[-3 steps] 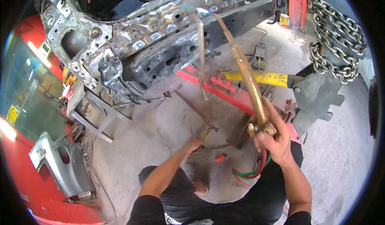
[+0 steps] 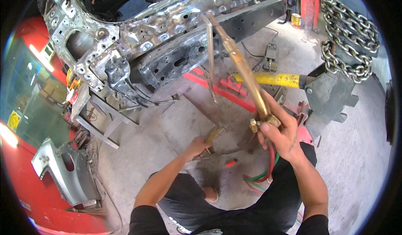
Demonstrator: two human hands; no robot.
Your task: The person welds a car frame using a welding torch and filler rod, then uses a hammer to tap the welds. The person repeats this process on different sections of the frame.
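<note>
My right hand (image 2: 281,128) is closed around the lower end of a brass gas torch (image 2: 247,74), near its valves. Red and green hoses (image 2: 264,176) run down from it. The torch tip reaches the upper end of a bent metal bar (image 2: 210,55), which hangs down in front of the worn car body rail (image 2: 169,23); no flame shows clearly. Low over the floor, my left hand (image 2: 197,146) grips the yellowish handle of a hammer (image 2: 215,134). The hammer's head is blurred.
Below the rail sits a dark beam (image 2: 180,63). A yellow cylinder (image 2: 272,80) and heavy chains (image 2: 349,38) on a grey bracket stand right. At left are a metal stand (image 2: 102,118) and silver fender (image 2: 67,172). A red object (image 2: 231,163) lies on the floor.
The torch has shifted left, its tip now by the bent bar's top, and the bluish-white flame no longer shows clearly. My left hand has moved slightly left and up with the hammer.
</note>
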